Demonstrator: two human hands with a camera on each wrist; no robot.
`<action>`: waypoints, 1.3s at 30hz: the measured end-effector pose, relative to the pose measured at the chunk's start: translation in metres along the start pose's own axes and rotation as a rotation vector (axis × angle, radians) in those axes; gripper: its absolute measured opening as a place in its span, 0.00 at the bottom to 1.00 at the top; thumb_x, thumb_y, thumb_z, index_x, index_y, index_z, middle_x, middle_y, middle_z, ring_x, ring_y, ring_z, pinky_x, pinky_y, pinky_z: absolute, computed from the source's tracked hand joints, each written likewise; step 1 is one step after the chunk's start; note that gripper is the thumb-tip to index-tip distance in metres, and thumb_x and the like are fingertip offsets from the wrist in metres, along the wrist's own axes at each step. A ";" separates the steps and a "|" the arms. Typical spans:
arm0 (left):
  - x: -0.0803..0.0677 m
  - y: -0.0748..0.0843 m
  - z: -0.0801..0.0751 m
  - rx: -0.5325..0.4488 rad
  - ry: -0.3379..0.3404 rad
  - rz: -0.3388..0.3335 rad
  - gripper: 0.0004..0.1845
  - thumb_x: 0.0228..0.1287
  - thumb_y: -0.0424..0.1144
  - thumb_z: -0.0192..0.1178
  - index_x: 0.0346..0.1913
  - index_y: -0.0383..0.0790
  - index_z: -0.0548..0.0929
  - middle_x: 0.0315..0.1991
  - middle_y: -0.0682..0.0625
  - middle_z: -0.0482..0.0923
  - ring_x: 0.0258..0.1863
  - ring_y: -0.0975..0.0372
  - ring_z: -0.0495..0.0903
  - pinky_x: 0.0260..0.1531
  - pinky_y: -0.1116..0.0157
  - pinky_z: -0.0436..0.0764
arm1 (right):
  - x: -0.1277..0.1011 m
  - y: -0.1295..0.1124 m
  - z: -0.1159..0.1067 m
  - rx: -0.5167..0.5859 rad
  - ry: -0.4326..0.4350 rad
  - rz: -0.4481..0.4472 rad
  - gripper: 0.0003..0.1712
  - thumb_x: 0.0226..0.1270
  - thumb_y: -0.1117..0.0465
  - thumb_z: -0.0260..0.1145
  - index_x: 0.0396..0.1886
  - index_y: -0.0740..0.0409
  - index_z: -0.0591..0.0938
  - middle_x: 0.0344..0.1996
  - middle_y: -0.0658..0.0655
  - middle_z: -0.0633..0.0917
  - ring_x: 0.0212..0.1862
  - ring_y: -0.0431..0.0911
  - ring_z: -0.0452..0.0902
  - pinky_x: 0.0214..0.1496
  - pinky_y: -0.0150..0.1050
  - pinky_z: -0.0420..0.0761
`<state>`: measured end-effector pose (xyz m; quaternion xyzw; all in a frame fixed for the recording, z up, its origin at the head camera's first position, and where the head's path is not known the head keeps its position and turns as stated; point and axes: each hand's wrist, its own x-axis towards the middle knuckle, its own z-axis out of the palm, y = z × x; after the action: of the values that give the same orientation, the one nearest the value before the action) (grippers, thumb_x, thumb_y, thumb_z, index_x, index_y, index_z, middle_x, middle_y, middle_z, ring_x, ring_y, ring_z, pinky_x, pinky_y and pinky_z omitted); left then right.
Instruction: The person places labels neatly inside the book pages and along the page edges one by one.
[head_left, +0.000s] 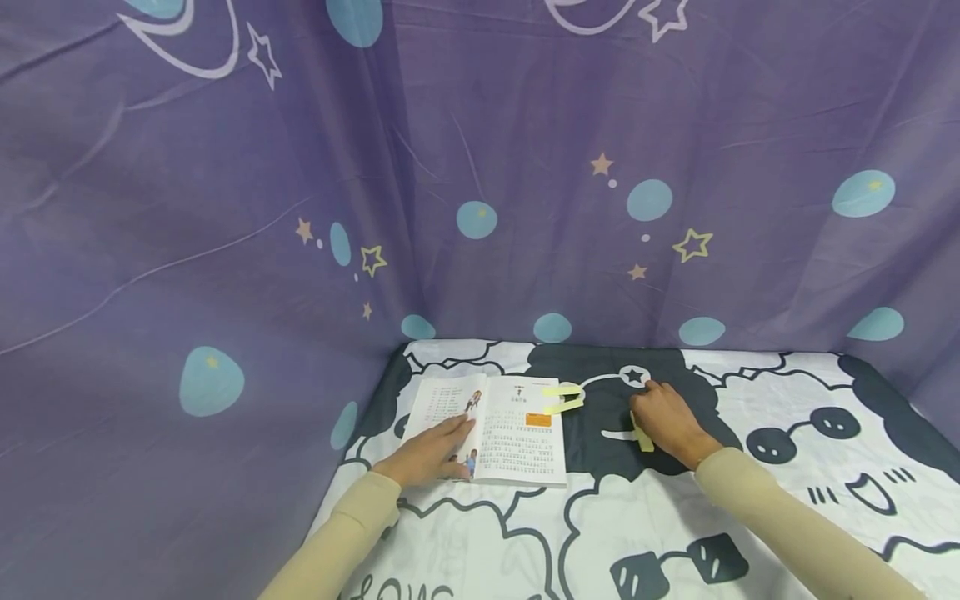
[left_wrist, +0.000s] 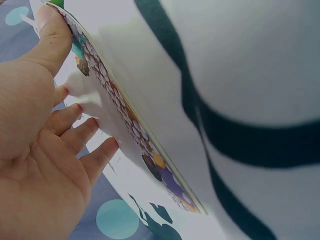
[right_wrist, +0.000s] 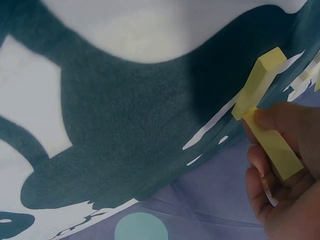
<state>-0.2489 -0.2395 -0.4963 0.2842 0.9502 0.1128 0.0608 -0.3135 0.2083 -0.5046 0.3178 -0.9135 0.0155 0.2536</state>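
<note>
An open book point(head_left: 517, 454) with printed text and small coloured pictures lies on the patterned cloth. My left hand point(head_left: 431, 450) rests on its left page, fingers spread and thumb near the lower edge; the left wrist view shows this hand point(left_wrist: 55, 135) beside the book's colourful edge point(left_wrist: 125, 110). Two yellow sticky strips point(head_left: 562, 390) stick out past the right page's outer edge. To the right of the book, my right hand point(head_left: 667, 421) pinches a yellow sticky note point(right_wrist: 277, 147) between thumb and fingers. Touching that note's end is a small yellow sticky-note pad point(right_wrist: 260, 82).
The black-and-white cartoon cloth point(head_left: 675, 517) covers the surface under the book and both hands. Purple curtains point(head_left: 525, 125) with stars and blue ovals hang behind and at the left. An orange box point(head_left: 538, 419) is printed on the right page.
</note>
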 end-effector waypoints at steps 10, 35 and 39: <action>-0.001 -0.001 0.000 0.000 -0.006 -0.002 0.51 0.63 0.60 0.65 0.81 0.36 0.58 0.80 0.37 0.54 0.78 0.45 0.56 0.76 0.49 0.61 | 0.002 0.001 -0.004 0.054 -0.036 0.075 0.11 0.54 0.73 0.75 0.19 0.58 0.83 0.16 0.53 0.81 0.27 0.53 0.75 0.31 0.52 0.77; -0.001 0.002 -0.004 -0.012 0.004 -0.006 0.50 0.62 0.60 0.65 0.80 0.35 0.59 0.80 0.37 0.55 0.78 0.44 0.57 0.75 0.48 0.62 | 0.002 0.016 -0.005 0.188 -0.058 0.103 0.11 0.56 0.75 0.71 0.24 0.58 0.80 0.23 0.54 0.84 0.26 0.50 0.75 0.26 0.45 0.79; -0.001 0.004 -0.005 -0.018 0.002 -0.003 0.50 0.63 0.59 0.65 0.80 0.35 0.59 0.80 0.36 0.55 0.78 0.44 0.57 0.75 0.48 0.62 | 0.001 0.015 -0.006 0.212 -0.048 0.116 0.13 0.58 0.75 0.71 0.24 0.56 0.79 0.25 0.54 0.85 0.26 0.48 0.75 0.25 0.43 0.78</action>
<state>-0.2463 -0.2376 -0.4907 0.2820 0.9496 0.1213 0.0627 -0.3207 0.2206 -0.4972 0.2898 -0.9293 0.1193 0.1954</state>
